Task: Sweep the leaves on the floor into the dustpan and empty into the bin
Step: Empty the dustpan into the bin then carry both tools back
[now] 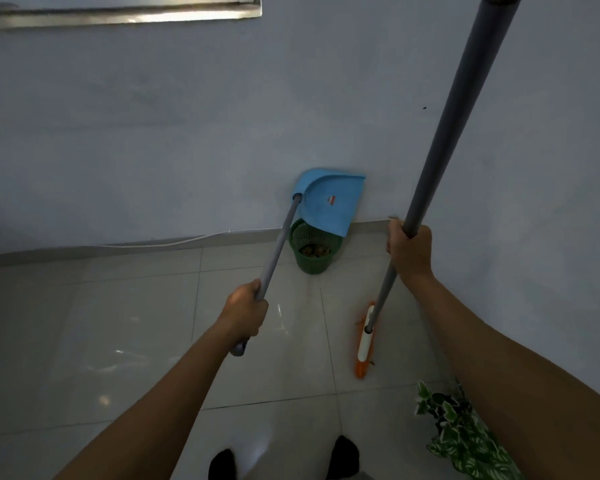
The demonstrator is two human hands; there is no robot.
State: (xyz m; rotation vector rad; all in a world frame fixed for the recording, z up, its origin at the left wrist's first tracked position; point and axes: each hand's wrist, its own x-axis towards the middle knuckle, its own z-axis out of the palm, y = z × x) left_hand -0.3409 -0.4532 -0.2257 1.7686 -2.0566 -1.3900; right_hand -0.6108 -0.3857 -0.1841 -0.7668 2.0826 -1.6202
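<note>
My left hand (245, 311) grips the grey handle of a blue dustpan (328, 200). The pan is lifted and tipped mouth-down over a green perforated bin (314, 259) that stands against the wall. Brown leaves (314, 251) lie inside the bin. My right hand (409, 249) grips the long grey pole of a broom. The broom's orange and white head (365, 339) rests on the floor tiles to the right of the bin.
A grey wall (187, 133) rises just behind the bin, with a white cable (174, 241) along its base. A green and white leafy plant (459, 431) stands at the lower right beside my right forearm. My feet (342, 457) show at the bottom edge.
</note>
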